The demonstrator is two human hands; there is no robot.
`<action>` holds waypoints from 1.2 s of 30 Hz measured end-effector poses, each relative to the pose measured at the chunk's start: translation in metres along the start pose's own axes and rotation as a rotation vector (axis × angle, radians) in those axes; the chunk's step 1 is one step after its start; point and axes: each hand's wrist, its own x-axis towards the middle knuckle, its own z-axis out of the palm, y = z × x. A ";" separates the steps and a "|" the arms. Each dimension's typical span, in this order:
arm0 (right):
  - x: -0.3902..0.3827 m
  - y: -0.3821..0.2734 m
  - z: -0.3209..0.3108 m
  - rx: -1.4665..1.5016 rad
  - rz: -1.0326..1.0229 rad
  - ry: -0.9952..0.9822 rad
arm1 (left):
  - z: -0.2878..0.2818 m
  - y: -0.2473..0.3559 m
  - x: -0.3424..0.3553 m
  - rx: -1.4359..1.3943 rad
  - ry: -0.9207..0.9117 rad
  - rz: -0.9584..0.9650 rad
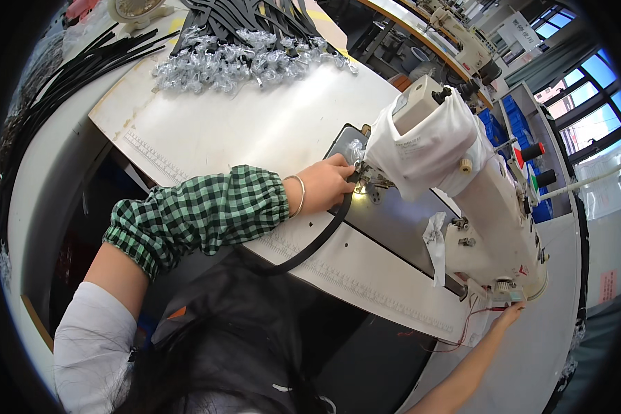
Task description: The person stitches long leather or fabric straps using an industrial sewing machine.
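Note:
My left hand [322, 185], in a green checked sleeve cover and a bracelet, is closed on a black strap [317, 241] beside the needle area of a white sewing machine [490, 200]. The strap's free length curves down over the table's front edge toward my lap. Its far end passes under my fingers, next to a clear plastic-wrapped piece [355, 148] by the presser foot. My right hand [508, 316] reaches to the machine's right end. Its fingers stretch out to a small panel [507, 297] below the handwheel, and I see nothing held in it.
A pile of black straps with plastic-wrapped ends [248, 58] lies at the table's far side. More thin black strips [83, 83] hang at the left. Thread spools [531, 152] stand behind the machine. A red cord [462, 331] lies near my right forearm.

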 end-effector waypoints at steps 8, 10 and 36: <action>0.049 -0.068 -0.015 -0.471 0.026 -0.268 | -0.003 -0.001 0.001 0.000 -0.023 0.005; 0.045 -0.061 -0.009 -0.332 0.045 -0.216 | -0.003 -0.002 0.002 -0.009 -0.050 0.018; -0.033 -0.041 0.041 0.253 -0.002 0.199 | 0.003 -0.011 0.000 0.095 0.015 0.025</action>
